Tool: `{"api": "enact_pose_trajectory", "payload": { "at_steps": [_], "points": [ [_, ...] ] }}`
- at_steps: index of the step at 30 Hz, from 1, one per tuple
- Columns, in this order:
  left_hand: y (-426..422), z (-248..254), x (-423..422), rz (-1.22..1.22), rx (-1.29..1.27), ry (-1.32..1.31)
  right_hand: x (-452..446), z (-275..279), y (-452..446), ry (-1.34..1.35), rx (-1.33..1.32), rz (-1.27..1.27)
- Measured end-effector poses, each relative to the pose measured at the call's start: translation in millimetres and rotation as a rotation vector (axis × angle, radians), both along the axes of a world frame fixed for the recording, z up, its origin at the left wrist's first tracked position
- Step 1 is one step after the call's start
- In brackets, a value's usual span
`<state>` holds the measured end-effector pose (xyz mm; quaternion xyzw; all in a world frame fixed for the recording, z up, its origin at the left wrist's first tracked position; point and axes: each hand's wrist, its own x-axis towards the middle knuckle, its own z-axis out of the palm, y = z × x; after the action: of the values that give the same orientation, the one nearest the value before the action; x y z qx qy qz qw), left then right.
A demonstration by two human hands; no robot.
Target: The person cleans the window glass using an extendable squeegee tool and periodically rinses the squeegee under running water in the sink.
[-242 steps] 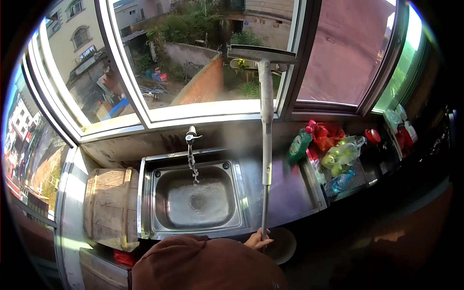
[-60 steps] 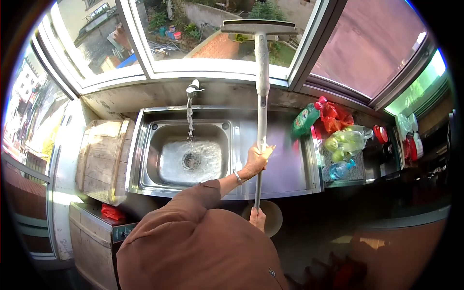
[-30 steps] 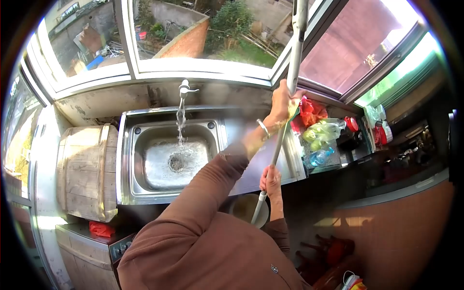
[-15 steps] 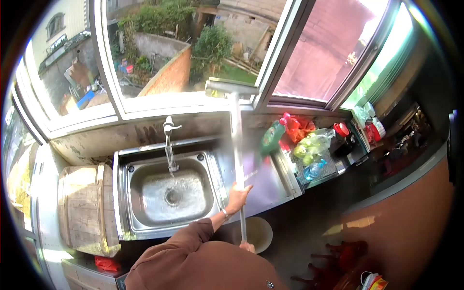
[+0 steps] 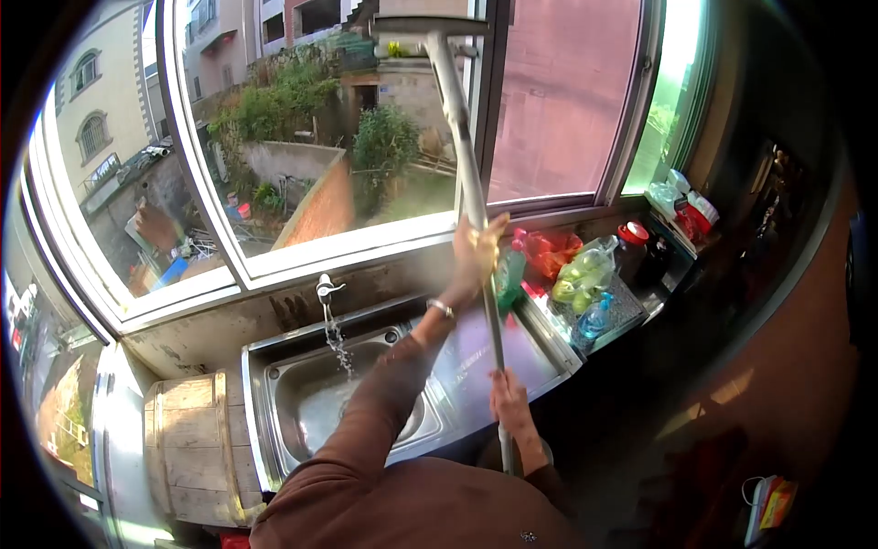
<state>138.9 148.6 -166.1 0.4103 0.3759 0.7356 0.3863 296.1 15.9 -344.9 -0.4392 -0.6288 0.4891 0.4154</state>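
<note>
Two grips: left hand (image 5: 476, 254) above right hand (image 5: 508, 398), both clamped round the squeegee (image 5: 462, 142). Up goes its head (image 5: 430, 26), low by the sill (image 5: 357, 243) half a second ago!

The squeegee pole (image 5: 470, 178) looks smooth, the sink (image 5: 306, 412) glossy metal.

Sink (image 5: 297, 407) ahead of me, left of pole (image 5: 497, 348). Board (image 5: 192, 421) left of sink. Tap (image 5: 326, 291) behind sink, on wall (image 5: 210, 328); window (image 5: 343, 242) above wall. Drainboard (image 5: 465, 366) right of sink, beneath pole. My left hand (image 5: 471, 256) higher on pole, right hand (image 5: 508, 400) lower. Large bottle (image 5: 512, 274) just right of left hand. Farther right, on bench (image 5: 633, 290): produce bag (image 5: 585, 276), pump bottle (image 5: 596, 317) before it, jar (image 5: 633, 234) behind, to its right.
</note>
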Motion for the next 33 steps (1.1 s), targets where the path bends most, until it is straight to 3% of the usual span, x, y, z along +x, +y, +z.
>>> {"api": "enact_pose_trajectory", "payload": {
  "at_steps": [2,3,6,8,10,13,15,16,17,18,20,22,26,33],
  "points": [
    [38,62,-15,-0.041,0.105,-0.009,-22,72,44,0.227,0.033,0.135],
    [50,94,-19,0.080,0.119,0.085,-35,114,64,0.244,0.133,0.135],
    [68,153,-27,0.065,0.134,0.166,-70,210,121,0.317,0.302,0.076],
    [77,169,-33,0.088,0.179,0.192,-86,231,150,0.304,0.220,0.131],
    [88,157,-45,0.073,0.214,0.200,-107,196,182,0.256,0.421,0.032],
    [92,101,-43,0.146,0.211,0.149,-124,123,207,0.152,0.724,-0.092],
    [78,58,-36,0.172,0.094,0.175,-117,68,201,-0.057,1.113,-0.255],
    [89,23,-34,0.228,0.154,0.178,-110,50,191,-0.089,1.079,-0.258],
    [84,3,-29,0.226,0.040,0.144,-97,39,172,-0.053,0.667,-0.157],
    [67,-13,-21,0.176,-0.039,0.139,-86,33,153,-0.010,0.440,-0.102],
    [56,-54,-8,0.102,-0.031,-0.003,-69,2,134,-0.104,0.453,-0.119],
    [40,-90,3,0.141,-0.098,0.019,-54,-24,111,-0.153,0.318,-0.093],
    [-1,-159,16,0.169,-0.259,0.109,-32,-91,62,-0.195,0.316,-0.103],
    [-56,-249,45,0.042,-0.513,0.058,16,-145,-8,-0.307,0.121,-0.064]
  ]
}}
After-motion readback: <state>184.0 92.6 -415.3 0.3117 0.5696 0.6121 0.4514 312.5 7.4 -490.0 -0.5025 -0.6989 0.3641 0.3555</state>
